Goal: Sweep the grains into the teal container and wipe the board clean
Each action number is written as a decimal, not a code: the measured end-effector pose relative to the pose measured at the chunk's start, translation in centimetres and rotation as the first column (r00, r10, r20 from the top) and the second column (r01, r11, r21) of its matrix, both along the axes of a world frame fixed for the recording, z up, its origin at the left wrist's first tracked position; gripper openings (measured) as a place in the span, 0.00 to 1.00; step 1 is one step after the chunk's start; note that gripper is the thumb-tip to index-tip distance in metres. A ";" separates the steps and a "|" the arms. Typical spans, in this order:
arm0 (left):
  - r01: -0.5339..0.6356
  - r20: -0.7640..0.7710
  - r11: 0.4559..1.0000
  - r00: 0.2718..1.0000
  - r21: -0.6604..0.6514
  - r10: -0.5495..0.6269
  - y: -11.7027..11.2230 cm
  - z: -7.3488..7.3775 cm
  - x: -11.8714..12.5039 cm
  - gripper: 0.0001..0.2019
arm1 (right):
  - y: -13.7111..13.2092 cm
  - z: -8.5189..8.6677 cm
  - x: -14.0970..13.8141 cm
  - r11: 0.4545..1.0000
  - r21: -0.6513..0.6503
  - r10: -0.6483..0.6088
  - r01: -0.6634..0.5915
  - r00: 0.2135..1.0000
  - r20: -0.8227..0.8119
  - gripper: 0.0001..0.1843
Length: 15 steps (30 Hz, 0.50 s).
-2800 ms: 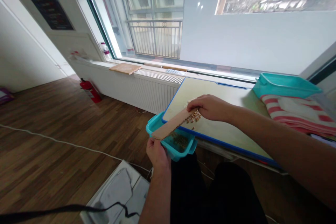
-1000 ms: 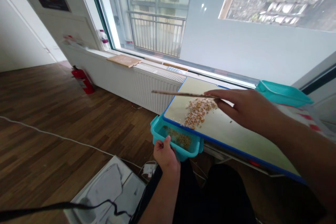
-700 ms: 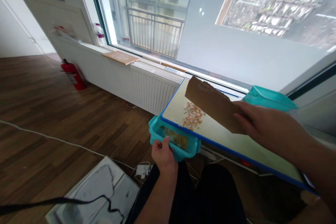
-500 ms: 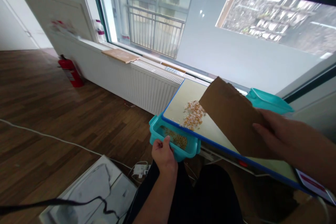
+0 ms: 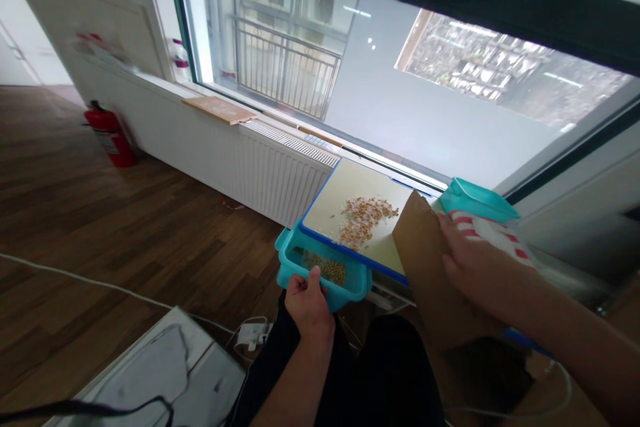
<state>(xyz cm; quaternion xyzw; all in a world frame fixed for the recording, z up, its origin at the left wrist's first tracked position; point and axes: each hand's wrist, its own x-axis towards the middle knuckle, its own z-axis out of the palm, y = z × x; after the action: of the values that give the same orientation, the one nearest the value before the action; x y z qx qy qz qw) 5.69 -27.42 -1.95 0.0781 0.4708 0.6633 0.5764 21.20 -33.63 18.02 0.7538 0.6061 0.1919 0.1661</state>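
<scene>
My left hand [image 5: 309, 303] grips the near rim of a turquoise plastic bin [image 5: 357, 280], thumb over the edge. Greenish-yellow grains [image 5: 327, 269] lie on the bin's floor. The bin sits just under the table's blue front edge. On the cream tabletop [image 5: 325, 203] a loose pile of orange and whitish kernels [image 5: 365, 219] is spread out. A torn brown cardboard piece [image 5: 425, 267] stands tilted to the right of the pile, apart from it. My right hand [image 5: 475, 263] is closed on the cardboard's right side.
A second turquoise bin [image 5: 475, 200] and a red-and-white striped bag [image 5: 493, 233] are at the table's right. Behind run a white radiator [image 5: 280, 177] and the window. A fire extinguisher [image 5: 111, 137] stands at the left wall. A cable [image 5: 100, 287] crosses the floor, near a white box [image 5: 200, 373].
The cardboard has swung steeper and moved away from the pile, with my right hand shifting left. The kernels lie more in view. My left hand keeps hold of the bin.
</scene>
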 end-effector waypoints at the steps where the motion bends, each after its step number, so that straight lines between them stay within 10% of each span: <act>1: 0.003 0.007 1.000 1.000 -0.002 -0.003 -0.1 0.0 -0.1 0.20 | 0.2 0.1 -0.7 1.000 -0.011 -0.012 0.013 1.000 0.022 0.31; 15: 0.073 -0.030 0.995 0.997 0.071 -0.071 2.5 0.3 -2.0 0.19 | 2.4 -0.2 -4.9 0.991 -0.132 0.016 -0.022 0.999 -0.047 0.35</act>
<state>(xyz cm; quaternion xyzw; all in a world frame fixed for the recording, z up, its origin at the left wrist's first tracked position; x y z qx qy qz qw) 3.69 -24.93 -1.64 0.1248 0.4511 0.6577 0.5902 16.32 -31.25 17.84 0.7395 0.6283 0.1354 0.2001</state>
